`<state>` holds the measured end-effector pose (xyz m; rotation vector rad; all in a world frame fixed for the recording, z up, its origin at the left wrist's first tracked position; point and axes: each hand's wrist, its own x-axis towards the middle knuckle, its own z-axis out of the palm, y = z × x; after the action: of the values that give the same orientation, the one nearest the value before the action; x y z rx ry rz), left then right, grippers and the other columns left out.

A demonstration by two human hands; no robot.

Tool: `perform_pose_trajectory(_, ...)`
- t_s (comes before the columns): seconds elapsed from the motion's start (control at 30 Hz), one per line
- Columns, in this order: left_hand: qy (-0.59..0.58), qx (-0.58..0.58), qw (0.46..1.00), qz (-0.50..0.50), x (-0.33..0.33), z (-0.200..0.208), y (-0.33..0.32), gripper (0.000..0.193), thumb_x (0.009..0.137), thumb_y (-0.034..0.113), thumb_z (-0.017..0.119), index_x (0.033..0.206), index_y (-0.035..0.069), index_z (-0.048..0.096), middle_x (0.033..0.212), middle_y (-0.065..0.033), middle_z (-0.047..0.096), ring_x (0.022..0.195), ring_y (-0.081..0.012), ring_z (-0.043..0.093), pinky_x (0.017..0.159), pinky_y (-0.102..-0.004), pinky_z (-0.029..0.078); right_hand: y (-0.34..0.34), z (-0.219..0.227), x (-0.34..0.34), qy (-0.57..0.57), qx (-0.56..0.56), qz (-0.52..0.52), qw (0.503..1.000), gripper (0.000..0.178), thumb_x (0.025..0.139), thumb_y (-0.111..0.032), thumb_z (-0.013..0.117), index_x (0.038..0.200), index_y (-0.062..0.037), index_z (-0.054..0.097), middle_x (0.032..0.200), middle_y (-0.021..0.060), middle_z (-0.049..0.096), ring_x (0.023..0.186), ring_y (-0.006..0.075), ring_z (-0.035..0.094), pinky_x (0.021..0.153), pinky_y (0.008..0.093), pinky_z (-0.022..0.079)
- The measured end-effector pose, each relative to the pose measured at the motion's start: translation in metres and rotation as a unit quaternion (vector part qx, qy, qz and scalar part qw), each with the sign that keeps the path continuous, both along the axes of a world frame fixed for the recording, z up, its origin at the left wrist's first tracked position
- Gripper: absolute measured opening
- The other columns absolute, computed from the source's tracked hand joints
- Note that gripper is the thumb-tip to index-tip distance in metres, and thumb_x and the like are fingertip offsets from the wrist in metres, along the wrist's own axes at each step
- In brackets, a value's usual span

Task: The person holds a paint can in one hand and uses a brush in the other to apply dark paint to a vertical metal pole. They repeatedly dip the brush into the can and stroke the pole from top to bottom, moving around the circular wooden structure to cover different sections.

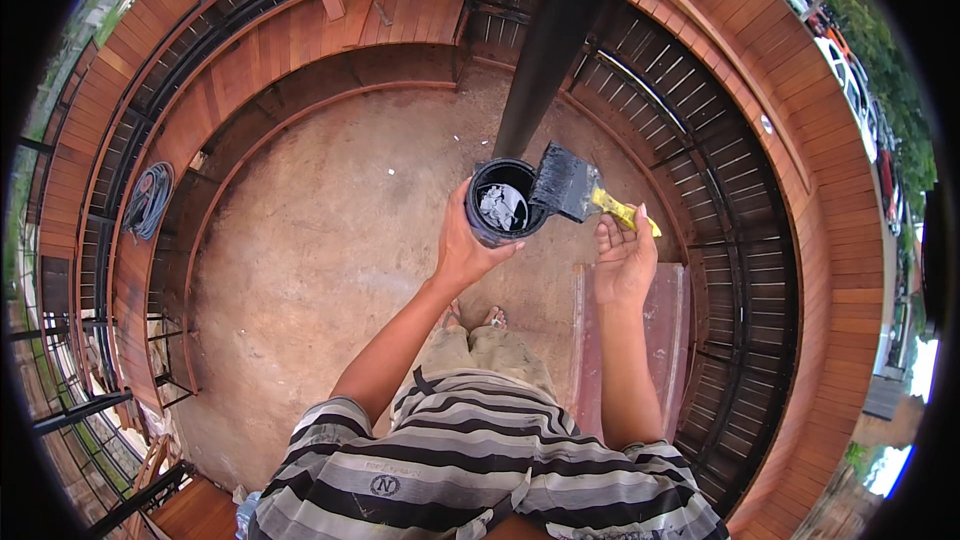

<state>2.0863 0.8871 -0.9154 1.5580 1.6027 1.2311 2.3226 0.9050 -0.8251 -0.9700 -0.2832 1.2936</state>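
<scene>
My left hand (468,242) is wrapped round a small dark paint can (497,237), holding it up in front of me. Inside the can, dark paint coats the wall, and a pale, crumpled-looking patch (499,207) shows at the bottom. In my right hand (625,258) is a wide paintbrush (567,183), gripped by its yellow handle. Black paint covers the brush head, which is at the can's right rim; whether it touches the rim I cannot tell. Just beyond the can stands a thick black post (556,40).
A curved wooden bench (400,15) and black slatted railing (670,90) ring the brown floor (300,240). A coiled cable or hose (149,200) lies on the bench at left. A flat reddish panel (588,380) is beside me at right. A small tool (382,13) rests on the far bench.
</scene>
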Motion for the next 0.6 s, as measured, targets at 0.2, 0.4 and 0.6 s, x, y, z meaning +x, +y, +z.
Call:
perform_pose_trajectory(0.2, -0.008, -0.005, 1.000, 0.030, -0.003, -0.105, 0.008, 0.122, 0.063, 0.023, 0.105, 0.159, 0.000, 0.035, 0.149, -0.0201, 0.054, 0.139, -0.0323, 0.058, 0.119, -0.0446, 0.046, 0.077, -0.043, 0.011, -0.185, 0.225, -0.006, 0.957, 0.025, 0.103, -0.012, 0.080, 0.123, -0.0003, 0.072, 0.119, 0.0131, 0.073, 0.107, 0.0244, 0.074, 0.092, 0.0365, 0.063)
perform_pose_trajectory(0.4, -0.021, -0.056, 0.997, 0.055, -0.008, -0.296, 0.004, 0.118, 0.064, 0.024, 0.105, 0.157, -0.001, 0.035, 0.148, -0.0200, 0.057, 0.136, -0.0313, 0.061, 0.118, -0.0450, 0.048, 0.103, -0.206, -0.001, -0.669, 0.389, 0.070, 0.630, 0.036, 0.082, 0.002, 0.089, 0.116, -0.0027, 0.080, 0.111, 0.0125, 0.078, 0.102, 0.0306, 0.077, 0.090, 0.0379, 0.061)
perform_pose_trajectory(0.6, -0.036, -0.048, 0.997, 0.054, -0.011, -0.451, 0.018, 0.118, 0.064, 0.020, 0.103, 0.157, -0.001, 0.036, 0.147, -0.0208, 0.057, 0.137, -0.0328, 0.060, 0.118, -0.0452, 0.047, 0.120, -0.412, -0.021, -0.686, 0.413, 0.111, 0.588, 0.037, 0.078, 0.007, 0.088, 0.112, -0.0023, 0.080, 0.109, 0.0152, 0.077, 0.101, 0.0316, 0.078, 0.090, 0.0390, 0.062)
